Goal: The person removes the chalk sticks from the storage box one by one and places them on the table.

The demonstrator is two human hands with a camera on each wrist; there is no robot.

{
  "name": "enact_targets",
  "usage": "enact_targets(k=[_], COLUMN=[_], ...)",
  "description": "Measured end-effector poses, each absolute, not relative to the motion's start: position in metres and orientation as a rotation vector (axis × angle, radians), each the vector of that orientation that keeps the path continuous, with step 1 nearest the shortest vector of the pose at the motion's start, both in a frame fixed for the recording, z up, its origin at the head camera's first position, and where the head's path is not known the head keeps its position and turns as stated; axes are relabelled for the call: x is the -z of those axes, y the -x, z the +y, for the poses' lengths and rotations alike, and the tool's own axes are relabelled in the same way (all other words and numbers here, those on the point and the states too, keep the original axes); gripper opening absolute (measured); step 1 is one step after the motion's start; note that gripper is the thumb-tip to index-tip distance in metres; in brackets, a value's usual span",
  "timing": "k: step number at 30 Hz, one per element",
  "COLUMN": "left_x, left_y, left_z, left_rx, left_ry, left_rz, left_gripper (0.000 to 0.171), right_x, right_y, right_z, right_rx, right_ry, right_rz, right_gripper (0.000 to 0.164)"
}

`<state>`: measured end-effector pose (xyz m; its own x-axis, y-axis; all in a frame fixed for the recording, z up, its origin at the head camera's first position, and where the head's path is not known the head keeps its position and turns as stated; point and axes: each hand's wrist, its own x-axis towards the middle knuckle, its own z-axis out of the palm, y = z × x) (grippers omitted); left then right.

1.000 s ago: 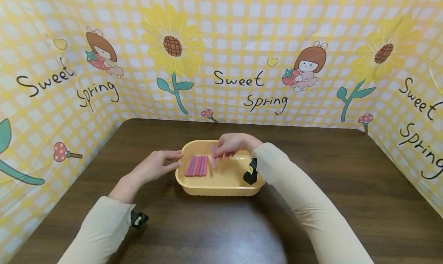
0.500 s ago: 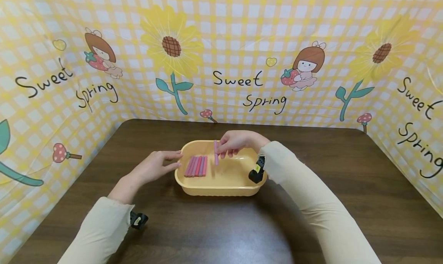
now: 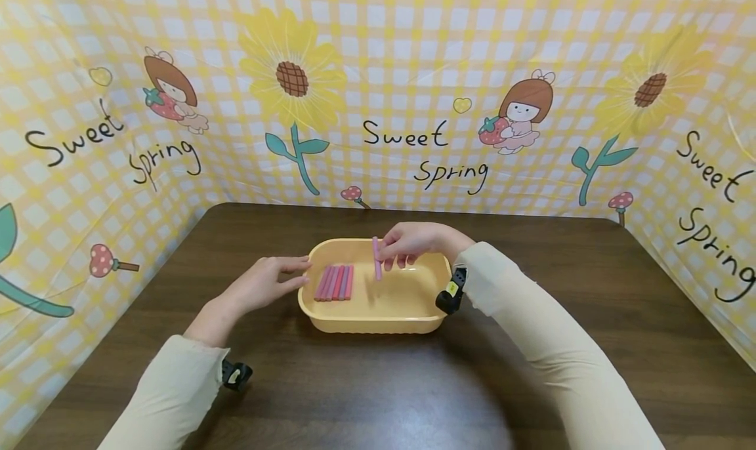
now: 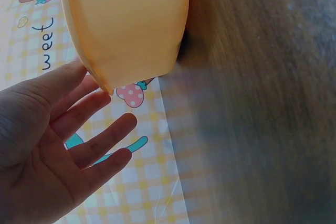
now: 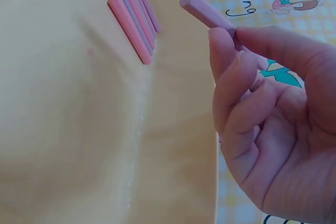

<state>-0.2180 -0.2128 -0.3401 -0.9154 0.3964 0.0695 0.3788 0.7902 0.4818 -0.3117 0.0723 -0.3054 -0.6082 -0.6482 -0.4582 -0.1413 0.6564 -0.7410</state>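
Note:
My right hand (image 3: 413,240) pinches a slim light-purple stick (image 3: 376,258) between thumb and fingertips, above the inside of a yellow oval basin (image 3: 378,325). The right wrist view shows the same purple stick (image 5: 202,8) with its flat end pointing away from the hand (image 5: 278,124). A row of several pink and purple sticks (image 3: 335,283) lies side by side on the basin's floor, at the left. My left hand (image 3: 266,283) touches the basin's left rim with its thumb and fingertips. In the left wrist view the other fingers of this hand (image 4: 58,140) are loosely extended beside the basin (image 4: 131,19).
The basin stands on a dark wooden table (image 3: 354,391). Behind and at both sides hangs a yellow checked cloth (image 3: 401,76) with flowers and lettering. Black wrist cameras sit at the left cuff (image 3: 236,375) and right cuff (image 3: 451,292).
My right hand has moved to the right and slightly up with the purple stick, away from the row. The left hand and the lying sticks stay in place.

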Motion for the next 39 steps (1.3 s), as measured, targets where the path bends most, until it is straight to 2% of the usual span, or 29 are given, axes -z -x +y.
enact_targets(k=[39], left_x=[0.339], left_y=[0.217], left_z=[-0.213], left_rx=[-0.782], left_ry=[-0.605], left_rz=[2.919], left_gripper=[0.042], right_x=[0.309], right_y=[0.296], right_z=[0.137], right_rx=[0.952], right_ry=[0.549], right_rz=[2.135], right_gripper=[0.021])
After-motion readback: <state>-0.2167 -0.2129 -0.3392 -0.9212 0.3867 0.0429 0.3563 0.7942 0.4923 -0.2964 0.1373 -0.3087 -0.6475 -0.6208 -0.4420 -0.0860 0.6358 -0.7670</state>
